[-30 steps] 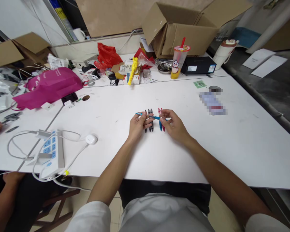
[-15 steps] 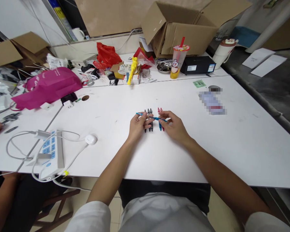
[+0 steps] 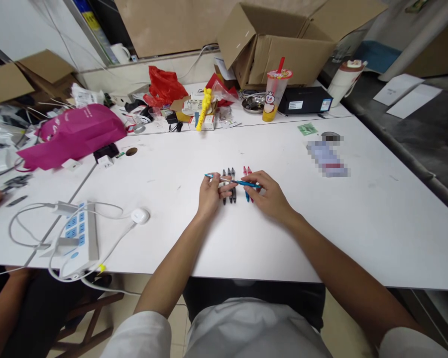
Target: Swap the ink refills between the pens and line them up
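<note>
One blue pen (image 3: 251, 184), gripped from both sides

The left hand (image 3: 208, 197) pinches its left part, lower fingers loosely spread; the right hand (image 3: 269, 195) holds its right part between thumb and fingers. I cannot tell whether it is one piece. The step in hand looks like two-handed work on this pen; the next move seems to call for keeping both grips in line. Beneath lie three dark pens (image 3: 230, 197) and, partly covered, red pens (image 3: 250, 170). The tabletop (image 3: 343, 219) offers open room rightward; its front edge runs under both forearms.

Blue pen (image 3: 242, 183), seemingly part-clear, held crosswise
</note>
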### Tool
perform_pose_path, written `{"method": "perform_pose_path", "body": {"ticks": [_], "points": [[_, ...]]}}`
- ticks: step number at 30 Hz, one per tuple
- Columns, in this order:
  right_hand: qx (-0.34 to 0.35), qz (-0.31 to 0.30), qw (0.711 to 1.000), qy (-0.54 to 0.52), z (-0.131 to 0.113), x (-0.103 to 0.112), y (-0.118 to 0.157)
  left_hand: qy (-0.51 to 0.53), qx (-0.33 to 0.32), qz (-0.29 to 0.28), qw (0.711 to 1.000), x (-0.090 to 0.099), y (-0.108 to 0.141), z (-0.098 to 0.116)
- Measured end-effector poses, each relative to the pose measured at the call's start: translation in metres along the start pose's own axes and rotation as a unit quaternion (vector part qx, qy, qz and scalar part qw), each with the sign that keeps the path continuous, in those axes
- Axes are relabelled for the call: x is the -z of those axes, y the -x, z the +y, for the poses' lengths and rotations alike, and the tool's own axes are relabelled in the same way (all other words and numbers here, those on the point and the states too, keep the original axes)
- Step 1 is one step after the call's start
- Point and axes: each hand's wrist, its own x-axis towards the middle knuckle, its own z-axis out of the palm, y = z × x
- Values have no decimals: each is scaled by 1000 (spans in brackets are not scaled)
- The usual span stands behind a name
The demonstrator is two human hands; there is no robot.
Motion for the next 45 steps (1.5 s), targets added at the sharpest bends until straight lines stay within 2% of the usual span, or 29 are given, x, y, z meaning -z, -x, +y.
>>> {"method": "perform_pose_path", "body": {"ticks": [6, 11, 15, 21, 24, 28, 35, 45], "points": [[9, -12, 1000, 23, 6, 17, -7, 25, -11, 18, 999, 2, -2, 3], [-18, -3, 999, 48, 8, 34, -12, 37, -22, 45, 998, 5, -4, 8], [-71, 1, 997, 32, 9, 40, -12, 43, -23, 55, 997, 6, -4, 10], [-86, 27, 995, -53, 16, 37, -15, 43, -30, 56, 997, 6, -4, 10], [-95, 1, 992, -84, 18, 34, -15, 36, -25, 50, 998, 5, -3, 10], [-110, -25, 993, -46, 11, 26, -10, 22, -25, 36, 999, 3, -1, 9], [-144, 16, 989, -26, -1, 12, -5, 16, -25, 11, 1000, 0, 1, 3], [-126, 59, 990, 0, 8, 20, -8, 12, -41, 88, 995, 9, -4, 14]]}}
